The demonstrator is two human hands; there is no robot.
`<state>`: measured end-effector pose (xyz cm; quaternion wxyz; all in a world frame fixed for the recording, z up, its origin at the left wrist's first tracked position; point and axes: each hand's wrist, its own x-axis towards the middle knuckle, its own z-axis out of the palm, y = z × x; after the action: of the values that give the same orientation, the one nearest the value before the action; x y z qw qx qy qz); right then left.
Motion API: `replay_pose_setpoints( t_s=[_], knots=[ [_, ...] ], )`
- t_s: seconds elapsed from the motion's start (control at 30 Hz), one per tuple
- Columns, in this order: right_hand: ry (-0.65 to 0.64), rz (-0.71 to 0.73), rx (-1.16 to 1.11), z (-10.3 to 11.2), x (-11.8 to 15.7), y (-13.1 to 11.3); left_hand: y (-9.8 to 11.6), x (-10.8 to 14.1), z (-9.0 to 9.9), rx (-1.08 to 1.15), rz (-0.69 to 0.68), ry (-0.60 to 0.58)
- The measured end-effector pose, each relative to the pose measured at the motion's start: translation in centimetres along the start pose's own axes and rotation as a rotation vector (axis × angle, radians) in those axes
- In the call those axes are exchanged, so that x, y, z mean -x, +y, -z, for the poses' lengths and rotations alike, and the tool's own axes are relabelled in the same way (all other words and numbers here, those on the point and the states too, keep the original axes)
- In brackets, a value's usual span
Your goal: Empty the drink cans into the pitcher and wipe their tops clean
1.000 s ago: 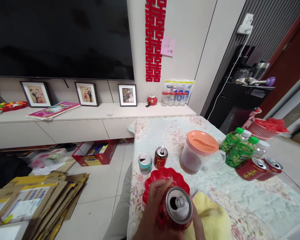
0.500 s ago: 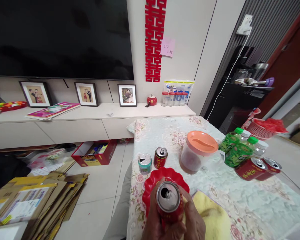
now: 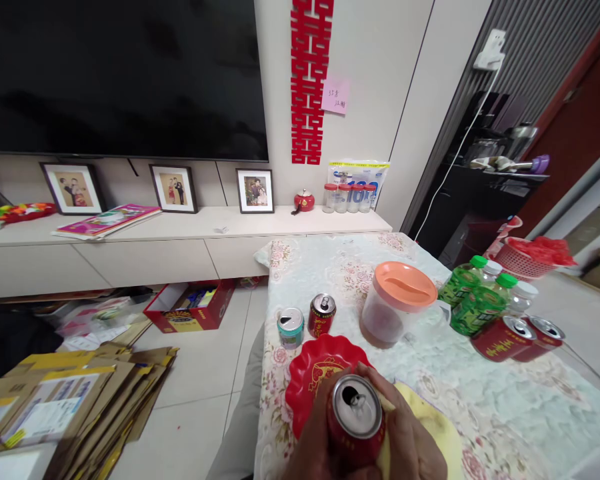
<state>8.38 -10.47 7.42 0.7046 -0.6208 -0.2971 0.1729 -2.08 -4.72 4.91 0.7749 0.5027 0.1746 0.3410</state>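
An opened red drink can (image 3: 357,407) is held upright above the near part of the table, its silver top toward me. My left hand (image 3: 313,433) is closed around the can's left side. On the other side, my right hand (image 3: 410,430) is closed on a yellow cloth (image 3: 437,417), a fold of which shows between the palm and the can. Behind the hands lies a red scalloped plate (image 3: 300,380), partly covered by them. Just beyond it stand a teal can (image 3: 291,328) and another red can (image 3: 323,315), both opened.
A clear jar with an orange lid (image 3: 405,283) stands mid-table. Green-capped bottles (image 3: 480,300) and two red cans (image 3: 503,339) are grouped at the right. Flattened cardboard (image 3: 80,400) and a red box (image 3: 190,307) lie on the floor at left.
Both hands have shifted slightly right with the can, uncovering more of the plate. My right hand has turned around the can's side with the cloth.
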Motion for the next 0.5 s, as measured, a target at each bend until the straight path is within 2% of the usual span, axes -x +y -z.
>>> replay_pose_setpoints(
  t_s=[0.17,0.27,0.33,0.47,0.5],
  knots=[
    [-0.068,-0.253,-0.051,-0.9,-1.0,-2.2,0.2,-0.2,0.4,-0.128,-0.016,-0.051],
    [-0.011,-0.275,-0.018,-1.5,-0.9,-2.5,-0.9,0.1,0.2,-0.114,-0.074,-0.005],
    [0.027,-0.185,0.064,-1.4,-0.5,-1.7,-1.8,0.3,-0.2,-0.105,-0.127,0.049],
    [0.11,0.22,0.217,-0.2,0.7,1.5,-2.8,0.5,-0.4,-0.095,-0.17,0.14],
    [0.123,0.263,0.222,0.1,1.1,2.3,-2.9,0.5,-0.2,-0.112,-0.176,0.168]
  ],
)
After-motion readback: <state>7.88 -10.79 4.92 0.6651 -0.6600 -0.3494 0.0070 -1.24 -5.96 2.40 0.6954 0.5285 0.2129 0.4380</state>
